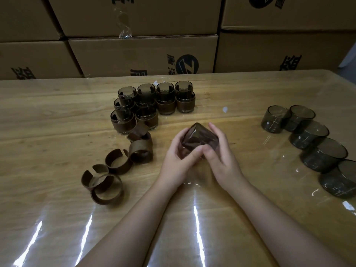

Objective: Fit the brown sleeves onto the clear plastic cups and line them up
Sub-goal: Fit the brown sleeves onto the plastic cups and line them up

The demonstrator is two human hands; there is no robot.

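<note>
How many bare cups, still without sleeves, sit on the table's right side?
5, in a curved row: far-left, next, middle, nearer, nearest, cut off by the frame edge; more may lie beyond it.

Only the person's two forearms and hands show, entering from the bottom edge of the head view. Both arms are bare from the frame's edge to the fingertips: no sleeve, cuff or glove covers them. The left hand [178, 158] wears no ring, and its wrist carries no watch or band. The right hand [219, 151] is likewise unadorned (nothing on the fingers that face the camera). The nails that show look short and plain, though the dim light blurs finer detail.
</note>
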